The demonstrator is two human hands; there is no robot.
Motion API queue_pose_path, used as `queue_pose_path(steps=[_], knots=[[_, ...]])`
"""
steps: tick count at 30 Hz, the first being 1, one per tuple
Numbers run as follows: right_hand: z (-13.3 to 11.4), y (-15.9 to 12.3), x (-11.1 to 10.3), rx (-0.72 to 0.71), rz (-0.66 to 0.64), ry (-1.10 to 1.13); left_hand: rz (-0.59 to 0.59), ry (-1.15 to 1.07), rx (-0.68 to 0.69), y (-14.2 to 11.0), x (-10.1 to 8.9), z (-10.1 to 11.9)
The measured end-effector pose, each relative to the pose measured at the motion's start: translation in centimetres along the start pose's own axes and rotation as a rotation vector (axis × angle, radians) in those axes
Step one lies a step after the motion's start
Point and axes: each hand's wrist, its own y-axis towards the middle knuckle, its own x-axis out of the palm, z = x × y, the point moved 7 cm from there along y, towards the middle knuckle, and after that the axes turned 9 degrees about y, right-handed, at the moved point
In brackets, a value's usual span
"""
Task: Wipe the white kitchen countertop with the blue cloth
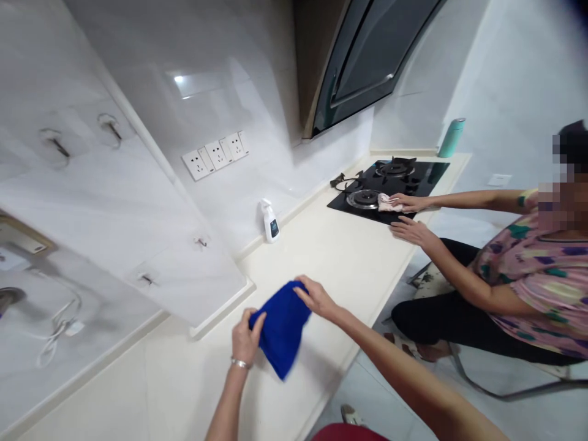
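A blue cloth (282, 327) hangs between my two hands, over the white countertop (316, 245). My left hand (247, 337), with a silver bracelet at the wrist, pinches its left corner between thumb and fingers. At the upper right corner, my right hand (319, 297) grips the cloth in the same way. The lower part droops to a point. Beyond the cloth, a white spray bottle (271, 222) with a dark label stands upright against the wall, apart from both hands.
To the right, a seated person (519, 275) rests one hand on a pale cloth (388, 203) on the black gas stove (390, 184). A range hood (367, 61) overhangs it. A teal bottle (452, 138) stands in the far corner. At left, a wall edge (220, 306) juts onto the counter.
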Motion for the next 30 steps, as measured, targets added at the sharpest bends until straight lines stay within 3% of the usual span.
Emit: queue_pose_path(steps=[4,6,9,14,17,20,25,27,30], knots=[[-4.3,4.2,-2.1,-0.121,0.055,0.114,0.273,0.096,0.114,3.3,-7.0,1.6],[-4.9,4.3,-2.1,-0.147,0.018,0.202,0.326,0.186,0.216,3.0,-7.9,1.9],[-3.5,1.5,-1.0,-0.114,-0.101,0.290,0.149,0.288,0.331,0.1,-5.0,0.6],[1.5,-8.5,2.4,0.012,-0.274,0.265,-0.107,0.300,0.425,-9.9,2.0,-2.1],[4.0,-12.8,4.3,0.116,-0.320,0.214,-0.235,0.286,0.437,-13.9,4.1,-3.0],[6.1,-12.8,5.2,0.209,-0.254,0.114,-0.255,0.289,0.348,-12.4,4.2,-4.5],[7.2,-8.4,6.5,0.268,-0.007,-0.133,-0.081,0.340,0.096,-5.2,3.5,-7.1],[6.2,-7.6,8.8,0.237,0.029,-0.196,-0.024,0.351,0.051,-4.4,4.3,-7.4],[3.9,-8.2,14.2,0.076,-0.108,-0.384,-0.066,0.357,0.140,-6.5,7.7,-7.2]])
